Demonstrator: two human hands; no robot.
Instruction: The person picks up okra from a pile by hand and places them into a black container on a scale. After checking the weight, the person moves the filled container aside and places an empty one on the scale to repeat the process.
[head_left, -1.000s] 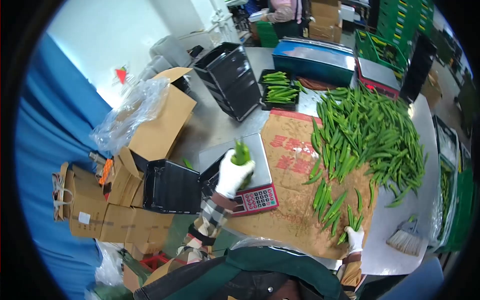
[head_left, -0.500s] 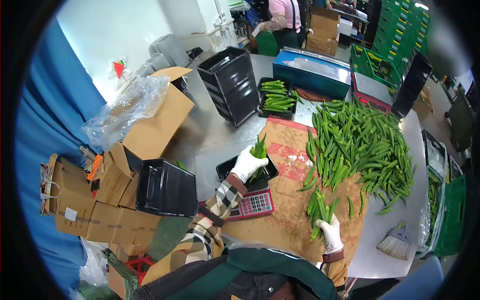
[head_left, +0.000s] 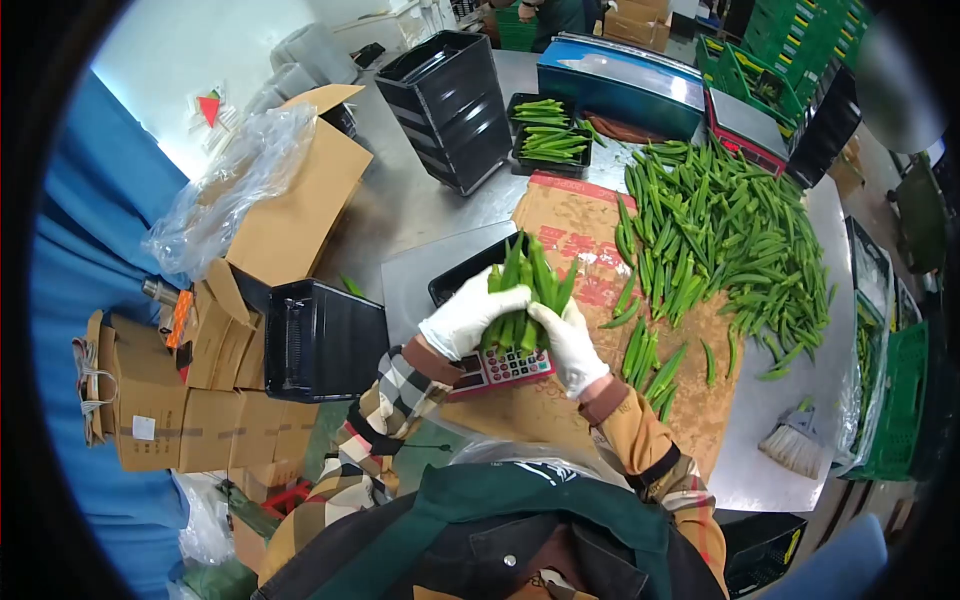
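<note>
A bunch of green okra (head_left: pixel 522 290) is held upright between my two white-gloved hands. My left hand (head_left: pixel 472 312) is wrapped round its left side, and my right hand (head_left: pixel 570 345) grips it from the right. Just behind and below the bunch is a black plastic tray (head_left: pixel 455 282), partly hidden by my left hand. The tray stands by a red scale with a keypad (head_left: pixel 505 368), which my hands partly cover. A few loose okra (head_left: pixel 650 365) lie on the flattened cardboard (head_left: pixel 570 215) to the right of my right hand.
A large okra heap (head_left: pixel 725 240) covers the table's right side. Two filled trays (head_left: pixel 550 145) sit at the back, beside a tall stack of black trays (head_left: pixel 445 110). An empty black tray (head_left: pixel 325 340) and cardboard boxes (head_left: pixel 300 200) stand left. A brush (head_left: pixel 795 445) lies near the right edge.
My right hand has moved left and up from the cardboard with okra, meeting my left hand. The left hand has lifted its okra from over the tray. The view has tilted down.
</note>
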